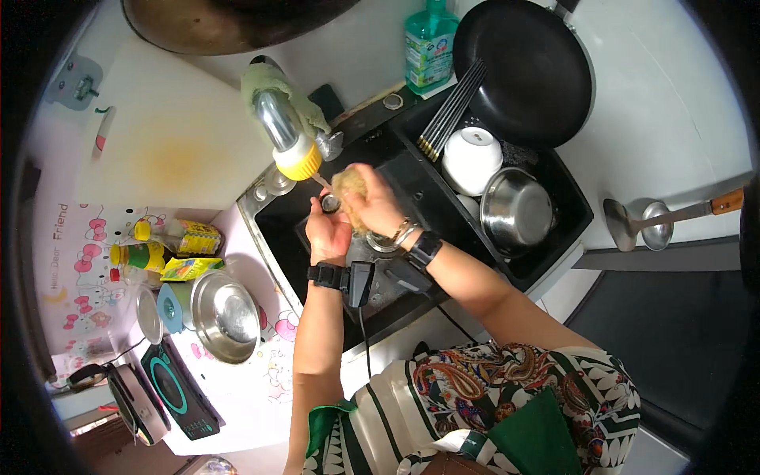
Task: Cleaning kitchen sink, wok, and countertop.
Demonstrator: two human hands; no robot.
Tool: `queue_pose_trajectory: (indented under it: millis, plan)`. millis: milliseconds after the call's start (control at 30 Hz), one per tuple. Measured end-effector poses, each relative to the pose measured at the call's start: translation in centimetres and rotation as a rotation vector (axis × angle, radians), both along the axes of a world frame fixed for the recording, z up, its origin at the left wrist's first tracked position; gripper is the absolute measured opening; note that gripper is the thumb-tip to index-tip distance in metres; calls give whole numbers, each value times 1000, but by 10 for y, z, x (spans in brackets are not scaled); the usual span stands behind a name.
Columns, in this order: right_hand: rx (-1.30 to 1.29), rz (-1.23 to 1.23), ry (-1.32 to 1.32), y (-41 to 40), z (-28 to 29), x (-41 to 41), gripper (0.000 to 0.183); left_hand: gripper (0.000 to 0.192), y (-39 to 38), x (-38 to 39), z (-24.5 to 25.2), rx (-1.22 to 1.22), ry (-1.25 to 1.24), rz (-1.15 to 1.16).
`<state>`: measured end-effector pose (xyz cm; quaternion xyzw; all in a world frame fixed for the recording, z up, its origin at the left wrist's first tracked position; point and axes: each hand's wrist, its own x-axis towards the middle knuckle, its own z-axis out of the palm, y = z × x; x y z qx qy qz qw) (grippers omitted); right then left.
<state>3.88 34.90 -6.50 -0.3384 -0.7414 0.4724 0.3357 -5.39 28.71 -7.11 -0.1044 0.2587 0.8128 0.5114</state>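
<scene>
Under the yellow-tipped faucet (pixel 297 157), a thin stream of water runs down between my hands, over the black sink (pixel 392 169). My right hand (pixel 380 205) is closed on a tan, fibrous scrubbing pad (pixel 350 183). My left hand (pixel 328 231) is palm up just left of it, holding a small round object with a metallic rim (pixel 330 203); what it is exactly I cannot tell. Below my hands, a round metal drain piece (pixel 383 242) shows in the sink, partly hidden by my right wrist. Both wrists wear black straps with devices.
Right of the basin, a black draining tray (pixel 570 196) holds a white bowl (pixel 473 157), a steel bowl (pixel 515 208), chopsticks (pixel 454 107) and a black frying pan (pixel 522 71). A green soap bottle (pixel 428 53) stands behind. Bottles (pixel 196 237) and a steel basin (pixel 225 317) sit left.
</scene>
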Motion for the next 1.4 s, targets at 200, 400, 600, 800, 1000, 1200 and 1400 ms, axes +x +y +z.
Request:
queue_pose_trajectory:
  millis: [200,400,600,800,1000,1200,1400]
  plan:
    - [130,123,170,9,2,10,45,31,-7,-6,-7,120,-145,-60]
    - [360,258,-37,1,11,11,40,34,-4,8,7,-112,126,-73]
    - [213,-18,-108,-10,4,-2,43,32,-2,2,2,-160,99,-135]
    - [93,98,171,-2,4,2,42,34,-9,-4,-3,-56,-117,10]
    - [182,162,-157,-11,16,3,40,33,-8,8,12,-205,107,-115]
    - [-28,79,1,4,12,2,40,34,-9,12,7,-133,49,-103]
    - [247,210,-136,-7,30,3,40,33,-14,9,13,-147,182,-129]
